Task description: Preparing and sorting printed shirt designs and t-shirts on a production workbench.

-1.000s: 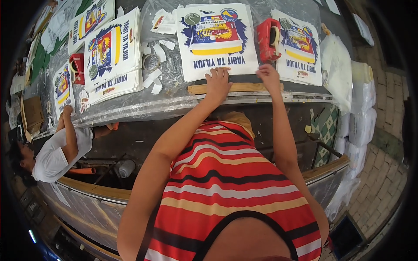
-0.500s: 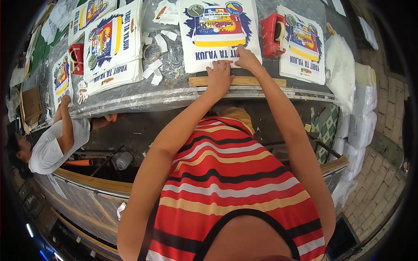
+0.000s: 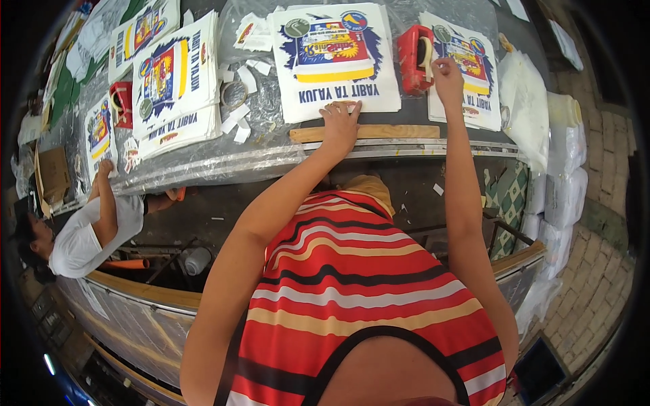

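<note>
A stack of white printed sheets (image 3: 338, 101), with a blue, red and yellow design, lies in front of me on the table. My left hand (image 3: 340, 125) rests on its near edge, fingers laid flat over it. To the right stands a red tape dispenser (image 3: 410, 62) holding a roll of tape. At its front side my right hand (image 3: 448, 81) pinches the tape end between thumb and fingers; the strip itself is barely visible. Below that hand lies another stack of printed sheets (image 3: 477, 101). A wooden strip (image 3: 393, 132) sits along the table edge by my left wrist.
Further printed stacks (image 3: 160, 88), a tape ring (image 3: 234, 95) and white paper scraps (image 3: 242, 132) lie to the left. A co-worker in a white shirt (image 3: 95, 233) works at a second red dispenser (image 3: 122, 105). Wrapped plastic bundles (image 3: 563, 162) stand at the right.
My right hand has left the near edge of the middle stack and moved right to the red tape dispenser, pinching there. My left hand stays on the stack's edge.
</note>
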`<state>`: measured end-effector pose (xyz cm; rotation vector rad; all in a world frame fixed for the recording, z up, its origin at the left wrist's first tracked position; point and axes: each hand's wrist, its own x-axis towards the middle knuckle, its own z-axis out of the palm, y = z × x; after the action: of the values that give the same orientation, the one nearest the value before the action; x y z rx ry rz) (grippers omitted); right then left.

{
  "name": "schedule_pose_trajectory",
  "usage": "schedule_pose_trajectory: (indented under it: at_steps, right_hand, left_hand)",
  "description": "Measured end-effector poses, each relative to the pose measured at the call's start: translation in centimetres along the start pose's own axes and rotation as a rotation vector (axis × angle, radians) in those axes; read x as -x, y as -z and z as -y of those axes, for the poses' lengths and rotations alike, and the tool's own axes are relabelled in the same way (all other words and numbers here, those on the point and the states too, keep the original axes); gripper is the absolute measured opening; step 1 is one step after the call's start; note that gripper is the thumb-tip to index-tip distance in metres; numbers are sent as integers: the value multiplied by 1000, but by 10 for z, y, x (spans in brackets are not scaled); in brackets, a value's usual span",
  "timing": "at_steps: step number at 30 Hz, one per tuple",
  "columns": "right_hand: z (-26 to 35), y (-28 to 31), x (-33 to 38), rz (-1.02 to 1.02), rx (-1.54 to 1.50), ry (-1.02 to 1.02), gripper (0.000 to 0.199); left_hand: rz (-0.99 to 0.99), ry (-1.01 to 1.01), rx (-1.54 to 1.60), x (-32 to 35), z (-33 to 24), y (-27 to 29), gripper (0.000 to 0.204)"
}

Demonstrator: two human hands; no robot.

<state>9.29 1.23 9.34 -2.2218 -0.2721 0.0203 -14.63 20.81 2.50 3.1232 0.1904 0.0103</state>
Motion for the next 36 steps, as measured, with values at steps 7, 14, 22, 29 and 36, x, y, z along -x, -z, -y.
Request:
schedule_pose_trajectory:
  at_steps: [7,14,22,29,36]
  right_hand:
    - [-55,6,3,128,53,-41,32]
    - [-27,4,9,67,-284,-176,29]
    - [-24,-1,33,-49,-397,-309,53]
    - [-39,-14,43,-63,-480,-387,53]
    - [-33,-18,35,-89,227,35,43]
  left_hand:
    - [159,-50,-2,-11,-1,-4,58]
    - [92,-41,-16,-3,-2,-5,58]
    - [52,-7,44,0,-2,-4,60]
    - [90,1,46,1,-3,-5,57]
    - [80,6,-40,-4,-2,-7,61]
